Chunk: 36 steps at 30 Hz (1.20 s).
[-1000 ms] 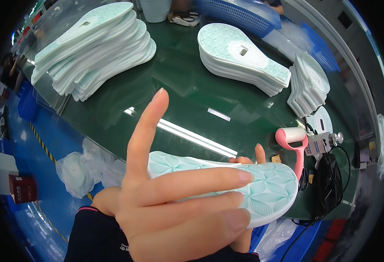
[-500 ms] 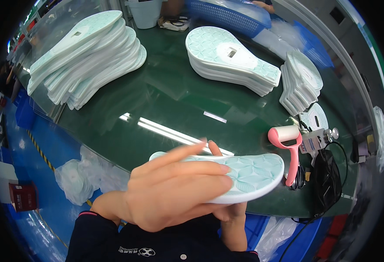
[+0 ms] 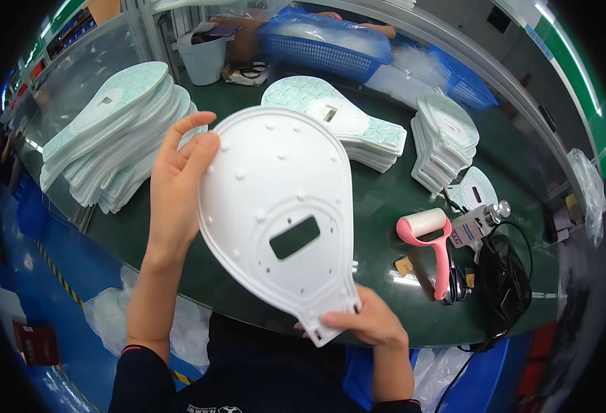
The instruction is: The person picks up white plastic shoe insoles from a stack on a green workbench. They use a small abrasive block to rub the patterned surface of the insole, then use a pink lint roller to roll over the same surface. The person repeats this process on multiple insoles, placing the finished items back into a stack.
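Observation:
A white paddle-shaped plastic panel (image 3: 275, 165) is held up in front of me, its plain face toward me. That face has small round bumps and a rectangular slot. My right hand (image 3: 371, 320) pinches the narrow lower end, thumb on top. Along the wide part's left edge, my left hand (image 3: 182, 172) grips with bent fingers; some of them are hidden behind the panel. Past it, a stack of similar panels (image 3: 378, 134) with pale green patterned tops sits on the green table (image 3: 385, 199). A taller stack (image 3: 110, 138) leans at the left.
At the right lie a pink-handled roller (image 3: 440, 258), a clear bottle with a metal top (image 3: 471, 227), a black pouch (image 3: 506, 275) and a cable. A shorter panel stack (image 3: 447, 138) stands behind them. Blue baskets (image 3: 323, 51) and a grey bucket (image 3: 203, 60) line the far edge.
The panel has gone from lying tilted with its green patterned face up to standing raised, white face toward me. My left hand has moved from over that face to its left edge.

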Available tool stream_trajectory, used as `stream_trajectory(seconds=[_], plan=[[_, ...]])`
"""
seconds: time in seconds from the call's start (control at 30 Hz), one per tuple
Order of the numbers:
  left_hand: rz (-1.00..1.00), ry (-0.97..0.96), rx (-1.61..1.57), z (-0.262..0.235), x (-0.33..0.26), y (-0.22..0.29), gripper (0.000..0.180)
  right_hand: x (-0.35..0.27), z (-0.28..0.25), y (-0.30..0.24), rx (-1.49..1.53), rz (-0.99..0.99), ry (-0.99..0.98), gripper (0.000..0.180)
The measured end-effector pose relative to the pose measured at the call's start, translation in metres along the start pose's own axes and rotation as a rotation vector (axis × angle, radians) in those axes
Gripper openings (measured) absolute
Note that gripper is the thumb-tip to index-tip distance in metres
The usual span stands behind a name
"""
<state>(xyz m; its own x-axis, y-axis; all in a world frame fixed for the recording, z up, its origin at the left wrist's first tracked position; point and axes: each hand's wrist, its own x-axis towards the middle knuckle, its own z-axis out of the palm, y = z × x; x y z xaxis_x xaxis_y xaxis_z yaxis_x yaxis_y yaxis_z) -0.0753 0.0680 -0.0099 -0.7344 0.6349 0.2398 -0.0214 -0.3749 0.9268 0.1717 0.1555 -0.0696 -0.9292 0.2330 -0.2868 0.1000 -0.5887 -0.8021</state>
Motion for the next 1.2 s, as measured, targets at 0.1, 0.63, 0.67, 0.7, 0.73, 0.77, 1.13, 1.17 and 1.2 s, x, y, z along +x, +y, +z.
stream_trajectory(seconds=[0.1, 0.63, 0.67, 0.7, 0.73, 0.77, 1.13, 1.17, 1.2], plan=[[0.027, -0.036, 0.018, -0.005, 0.039, -0.012, 0.033, 0.01, -0.009, -0.038, -0.32, -0.374, 0.338, 0.05], [-0.2, -0.063, 0.434, 0.024, 0.144, -0.115, 0.079, 0.119, -0.076, -0.085, -1.173, -0.71, 0.847, 0.067], [-0.221, -0.045, 0.449, 0.033, 0.14, -0.11, 0.082, 0.121, -0.078, -0.087, -1.161, -0.701, 0.864, 0.068], [-0.257, -0.074, 0.471, 0.039, 0.135, -0.104, 0.084, 0.124, -0.081, -0.089, -1.149, -0.692, 0.88, 0.068], [-0.29, -0.092, 0.498, 0.043, 0.127, -0.09, 0.085, 0.126, -0.083, -0.092, -1.156, -0.691, 0.881, 0.068], [-0.322, -0.111, 0.524, 0.044, 0.124, -0.082, 0.087, 0.126, -0.087, -0.094, -1.156, -0.694, 0.883, 0.068], [0.742, 0.245, 1.756, -0.046, 0.095, 0.006, 0.045, 0.051, -0.024, -0.073, -0.993, -0.718, 0.661, 0.055], [0.679, 0.382, 1.822, -0.061, 0.1, 0.012, 0.042, 0.04, -0.016, -0.07, -1.019, -0.712, 0.64, 0.055], [0.581, 0.357, 1.788, -0.076, 0.104, 0.018, 0.04, 0.03, -0.006, -0.066, -1.044, -0.705, 0.619, 0.055]])
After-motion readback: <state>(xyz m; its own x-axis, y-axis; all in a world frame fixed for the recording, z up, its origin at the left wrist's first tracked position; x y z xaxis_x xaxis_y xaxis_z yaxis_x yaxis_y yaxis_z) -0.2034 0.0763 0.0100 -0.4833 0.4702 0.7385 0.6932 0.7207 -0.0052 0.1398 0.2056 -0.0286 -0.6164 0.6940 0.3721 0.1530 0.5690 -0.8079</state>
